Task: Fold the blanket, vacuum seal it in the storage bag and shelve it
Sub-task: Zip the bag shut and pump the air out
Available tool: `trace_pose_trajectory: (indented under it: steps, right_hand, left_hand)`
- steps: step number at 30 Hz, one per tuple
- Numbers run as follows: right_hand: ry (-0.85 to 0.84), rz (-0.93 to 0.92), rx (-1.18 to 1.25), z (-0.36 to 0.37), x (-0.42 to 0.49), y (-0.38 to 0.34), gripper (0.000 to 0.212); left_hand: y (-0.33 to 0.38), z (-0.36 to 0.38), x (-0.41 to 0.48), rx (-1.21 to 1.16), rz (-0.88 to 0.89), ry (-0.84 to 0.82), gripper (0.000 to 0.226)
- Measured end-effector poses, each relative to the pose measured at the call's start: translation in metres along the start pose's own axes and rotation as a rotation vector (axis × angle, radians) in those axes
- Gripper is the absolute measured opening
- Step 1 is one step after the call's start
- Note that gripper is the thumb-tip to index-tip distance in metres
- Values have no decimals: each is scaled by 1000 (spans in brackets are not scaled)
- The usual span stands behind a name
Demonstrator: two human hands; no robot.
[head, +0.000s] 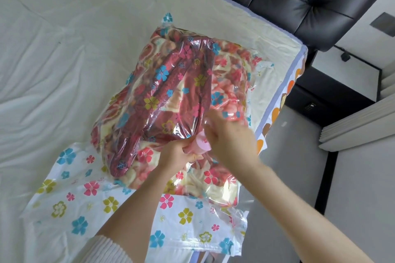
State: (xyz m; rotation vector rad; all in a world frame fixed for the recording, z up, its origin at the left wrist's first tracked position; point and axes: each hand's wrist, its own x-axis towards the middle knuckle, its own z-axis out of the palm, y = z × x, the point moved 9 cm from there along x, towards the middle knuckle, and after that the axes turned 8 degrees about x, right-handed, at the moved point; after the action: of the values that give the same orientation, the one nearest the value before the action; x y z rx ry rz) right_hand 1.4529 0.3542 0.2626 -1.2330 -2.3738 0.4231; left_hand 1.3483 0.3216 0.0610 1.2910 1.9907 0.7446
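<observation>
Valve (pixel 202 145), pink, sits on storage bag (pixel 171 102) top, near-right of folded blanket (pixel 158 92) inside. Left hand (pixel 179 155) fingers pinch bag film beside valve; right hand (pixel 228 134) directly over valve, fingers blurred, grip can't tell.

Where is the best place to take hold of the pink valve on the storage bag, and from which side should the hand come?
Probably by its round rim, from above. The pink valve stands up from the storage bag over the folded blanket, so its edge is free. The left hand already pinches the bag beside it; the right hand is over it.
</observation>
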Motion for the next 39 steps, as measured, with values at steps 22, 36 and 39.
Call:
trace_pose_trajectory:
  steps: [22,36,39]
  right_hand:
    - [148,-96,-77,-24,5,-9,16]
    - [380,-51,73,-85,4,-32,17]
    - [172,43,84,-20,-9,-11,18]
  left_hand:
    - [4,-4,3,-25,38,41,38]
    - [3,-7,3,-3,82,79,36]
    - [5,-4,1,-10,78,95,36]
